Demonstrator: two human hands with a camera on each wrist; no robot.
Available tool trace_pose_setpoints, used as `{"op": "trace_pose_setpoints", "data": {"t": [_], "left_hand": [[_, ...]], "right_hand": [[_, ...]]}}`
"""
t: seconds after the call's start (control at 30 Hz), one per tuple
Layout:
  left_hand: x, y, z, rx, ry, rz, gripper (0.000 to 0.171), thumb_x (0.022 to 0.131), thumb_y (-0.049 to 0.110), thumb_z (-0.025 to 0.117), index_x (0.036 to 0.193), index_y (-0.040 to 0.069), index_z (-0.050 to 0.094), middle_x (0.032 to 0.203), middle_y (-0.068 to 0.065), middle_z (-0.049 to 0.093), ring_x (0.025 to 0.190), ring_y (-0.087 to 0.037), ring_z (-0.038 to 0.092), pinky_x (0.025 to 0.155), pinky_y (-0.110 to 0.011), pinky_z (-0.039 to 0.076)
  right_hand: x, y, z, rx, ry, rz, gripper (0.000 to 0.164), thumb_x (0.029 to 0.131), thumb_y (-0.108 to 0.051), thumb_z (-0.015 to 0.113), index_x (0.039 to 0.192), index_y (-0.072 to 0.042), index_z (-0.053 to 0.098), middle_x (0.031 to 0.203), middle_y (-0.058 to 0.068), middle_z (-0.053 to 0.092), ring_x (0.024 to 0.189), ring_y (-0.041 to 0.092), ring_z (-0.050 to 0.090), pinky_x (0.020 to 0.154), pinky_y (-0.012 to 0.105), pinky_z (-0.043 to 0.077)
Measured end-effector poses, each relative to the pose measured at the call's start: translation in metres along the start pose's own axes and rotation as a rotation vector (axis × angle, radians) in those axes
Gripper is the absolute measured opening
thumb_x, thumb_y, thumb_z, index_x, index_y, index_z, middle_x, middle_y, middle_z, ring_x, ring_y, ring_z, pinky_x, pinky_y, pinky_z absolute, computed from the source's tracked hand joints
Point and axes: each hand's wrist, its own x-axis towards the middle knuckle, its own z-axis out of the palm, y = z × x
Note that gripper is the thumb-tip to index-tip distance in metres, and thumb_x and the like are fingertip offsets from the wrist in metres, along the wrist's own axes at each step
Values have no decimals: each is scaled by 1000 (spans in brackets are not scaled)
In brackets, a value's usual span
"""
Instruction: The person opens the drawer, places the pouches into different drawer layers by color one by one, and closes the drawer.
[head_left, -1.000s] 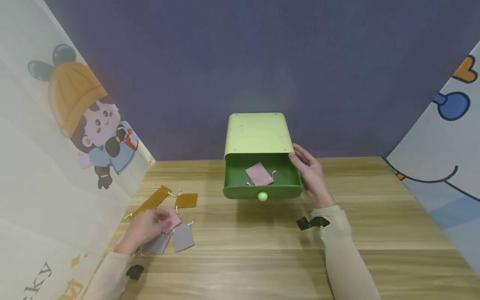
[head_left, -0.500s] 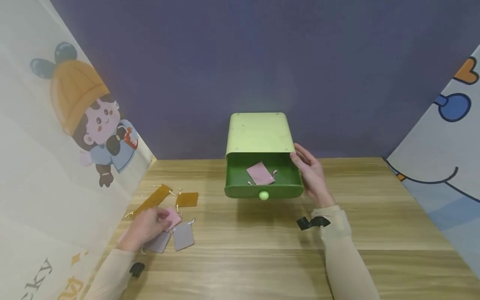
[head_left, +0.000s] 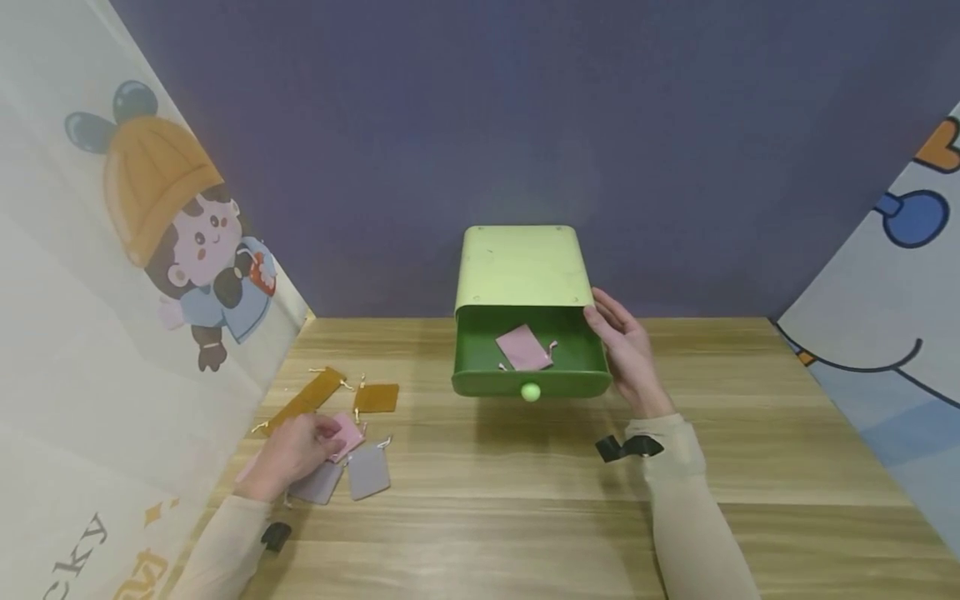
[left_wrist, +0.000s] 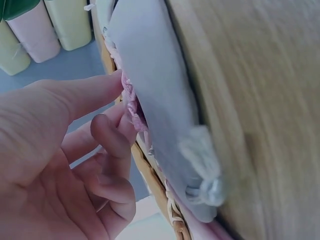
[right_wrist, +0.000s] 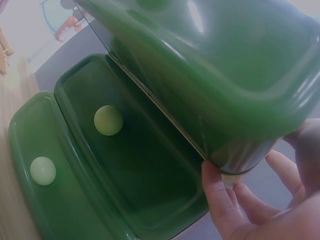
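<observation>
At the left of the head view my left hand (head_left: pixel 288 454) is over a group of small drawstring pouches. Its thumb and forefinger pinch the edge of a pink pouch (head_left: pixel 347 433), whose gathered rim (left_wrist: pixel 131 107) shows up close in the left wrist view. Two grey pouches (head_left: pixel 369 472) lie beside it. My right hand (head_left: pixel 628 358) holds the right front edge of a light green drawer cabinet (head_left: pixel 525 265), with the thumb at the front and fingers along the side. Its top drawer (head_left: pixel 487 383) is pulled out, and another pink pouch (head_left: pixel 522 347) lies inside.
Mustard pouches (head_left: pixel 377 397) lie behind the left hand on the wooden table (head_left: pixel 480 533). Lower drawers with round knobs (right_wrist: pixel 108 120) appear in the right wrist view. A dark blue panel (head_left: pixel 525 125) stands behind the cabinet, with printed walls on both sides.
The head view has shifted slightly. Over the last second the left hand stays at the pink pouch with little movement, and the right hand keeps its hold on the cabinet.
</observation>
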Motion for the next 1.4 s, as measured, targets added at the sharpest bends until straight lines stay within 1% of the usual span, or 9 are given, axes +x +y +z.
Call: {"op": "trace_pose_setpoints", "data": {"t": [0.13, 0.23, 0.43, 0.57, 0.77, 0.87, 1.1, 1.3, 1.4], "left_hand": [[1, -1, 1, -2, 19, 31, 23, 92, 19, 81, 108, 3, 81, 100, -15, 81, 91, -31, 76, 77, -47, 59], [1, -2, 2, -1, 29, 48, 19, 91, 18, 82, 105, 4, 82, 97, -13, 82, 86, -26, 74, 73, -43, 58], [0, -1, 2, 4, 30, 43, 16, 91, 18, 83, 102, 7, 83, 94, -9, 81, 80, -17, 67, 68, -37, 53], [-2, -1, 3, 24, 50, 38, 15, 90, 20, 83, 100, 9, 84, 97, -11, 82, 81, -20, 68, 69, -40, 54], [-4, -1, 5, 50, 89, 51, 14, 90, 19, 84, 100, 10, 85, 104, -15, 82, 89, -31, 76, 71, -46, 57], [-5, -2, 6, 52, 107, 49, 13, 89, 19, 84, 99, 11, 85, 103, -14, 83, 90, -33, 76, 73, -46, 57], [-7, -2, 4, 38, 107, 53, 12, 88, 18, 84, 97, 11, 86, 102, -15, 83, 90, -32, 77, 70, -43, 56], [-9, -1, -2, 10, 95, 33, 13, 88, 19, 84, 99, 11, 86, 105, -16, 82, 88, -31, 76, 66, -38, 54], [-11, 0, -3, 2, 117, 35, 12, 88, 19, 84, 98, 12, 86, 105, -15, 83, 89, -33, 77, 65, -38, 54]], "right_hand": [[0, -1, 0, -2, -2, -9, 68, 107, -32, 66, 166, -18, 38, 171, 12, 38, 147, 19, 46, 109, 18, 47], [0, -1, -1, -5, 0, -8, 68, 106, -32, 66, 166, -18, 38, 171, 12, 39, 146, 19, 47, 109, 18, 47], [0, 1, -1, -18, 2, -2, 67, 106, -33, 67, 166, -19, 38, 171, 11, 39, 148, 20, 46, 120, 26, 43], [-1, -1, -1, -15, 0, 0, 67, 106, -33, 67, 166, -19, 39, 171, 11, 39, 147, 19, 46, 121, 27, 41], [-1, -1, -1, -4, -8, 0, 68, 106, -32, 67, 166, -18, 38, 171, 12, 39, 148, 20, 46, 125, 31, 39], [-1, -1, -1, 0, -10, 0, 68, 106, -32, 67, 166, -18, 38, 171, 12, 39, 148, 20, 46, 124, 30, 40], [-1, 0, -1, 21, -7, -3, 68, 105, -31, 69, 165, -18, 40, 170, 11, 40, 146, 19, 47, 114, 22, 47], [-3, -1, -1, 12, -19, 0, 68, 106, -32, 67, 166, -18, 38, 171, 11, 38, 148, 20, 45, 122, 28, 42], [-2, -1, -1, 5, -18, -3, 69, 106, -33, 68, 166, -19, 38, 171, 11, 38, 148, 20, 46, 120, 26, 43]]}}
